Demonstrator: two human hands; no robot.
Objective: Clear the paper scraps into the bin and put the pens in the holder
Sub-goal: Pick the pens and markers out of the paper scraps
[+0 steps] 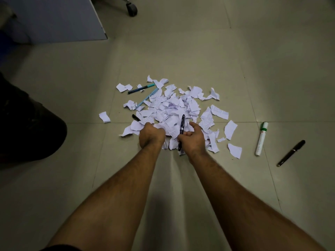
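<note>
- The left hand (151, 135) has its fingers buried in the paper scraps (172, 107); what they grip cannot be told.
- The dark pen (181, 131) in the right hand (194, 137) is partly covered by the curled fingers.
- A black pen (136, 117) at the pile's left edge shows one end only; the rest lies under scraps.
- The light blue pen (147, 97) runs under paper at its lower end.
- Writing on the scraps is too small to read.
- The chair caster (132, 8) is cut off by the top edge.
- A dark shape (27, 124) at the left edge is too dim to identify.
</note>
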